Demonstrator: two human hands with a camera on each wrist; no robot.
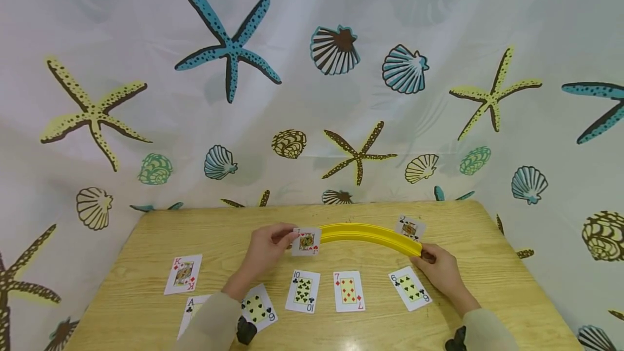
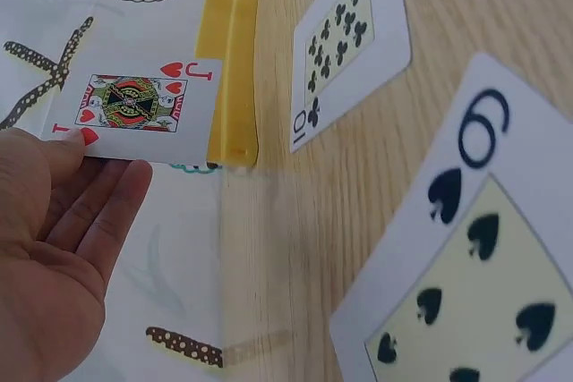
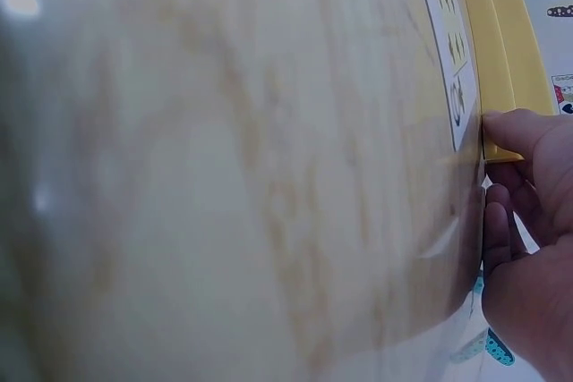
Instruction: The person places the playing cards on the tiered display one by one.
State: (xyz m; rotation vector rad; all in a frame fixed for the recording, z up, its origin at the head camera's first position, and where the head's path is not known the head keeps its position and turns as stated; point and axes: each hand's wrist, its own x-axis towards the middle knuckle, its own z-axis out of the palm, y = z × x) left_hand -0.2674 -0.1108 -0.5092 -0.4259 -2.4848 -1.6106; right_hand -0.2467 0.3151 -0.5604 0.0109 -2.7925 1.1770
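Observation:
My left hand (image 1: 267,245) pinches a jack of hearts (image 1: 307,241) between thumb and fingers, its face toward me. The card stands at the left end of a curved yellow card holder (image 1: 361,232) and overlaps that end in the head and left wrist views. Around the holder's right end, my right hand (image 1: 441,270) grips with its thumb on the near side; in the right wrist view the thumb (image 3: 519,131) presses the yellow rim. A black-suited jack (image 1: 409,227) shows above the holder near its right end, its lower edge hidden behind it.
Face up on the wooden table (image 1: 390,335) lie a king of diamonds (image 1: 183,274), an ace (image 1: 190,310) partly under my left sleeve, a nine of spades (image 1: 259,307), a ten of clubs (image 1: 303,291), a seven of diamonds (image 1: 349,291) and a six of clubs (image 1: 410,288). A patterned curtain (image 1: 292,102) hangs behind.

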